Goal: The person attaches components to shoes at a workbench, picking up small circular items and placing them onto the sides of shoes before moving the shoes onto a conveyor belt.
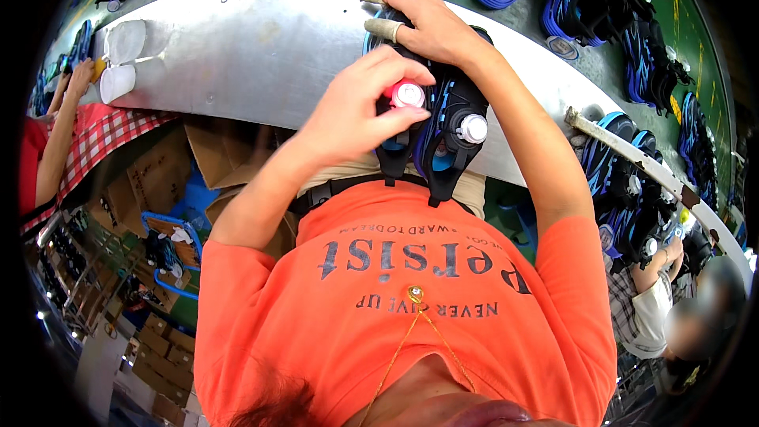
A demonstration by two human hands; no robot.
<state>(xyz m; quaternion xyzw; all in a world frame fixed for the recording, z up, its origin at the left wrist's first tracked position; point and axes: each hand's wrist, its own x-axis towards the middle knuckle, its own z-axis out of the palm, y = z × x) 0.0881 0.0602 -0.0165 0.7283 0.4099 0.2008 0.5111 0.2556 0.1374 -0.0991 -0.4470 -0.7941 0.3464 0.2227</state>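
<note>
A pair of black and blue shoes (445, 122) lies side by side across the table's near edge, against my body. A white round knob (473, 128) stands on the tongue of the right shoe. My left hand (368, 103) pinches a small red and white round knob (408, 95) over the left shoe, thumb and forefinger on either side of it. My right hand (431, 24), with pale covers on several fingertips, reaches over the far end of the left shoe and grips it. The palm side of that hand is hidden.
A pale metal table (221, 47) curves before me, with clear plastic cups (118, 83) at its left. More black and blue shoes (585, 0) line a green surface beyond. Cardboard boxes (158, 174) stand below left. Co-workers sit at left (59, 134) and right (648, 300).
</note>
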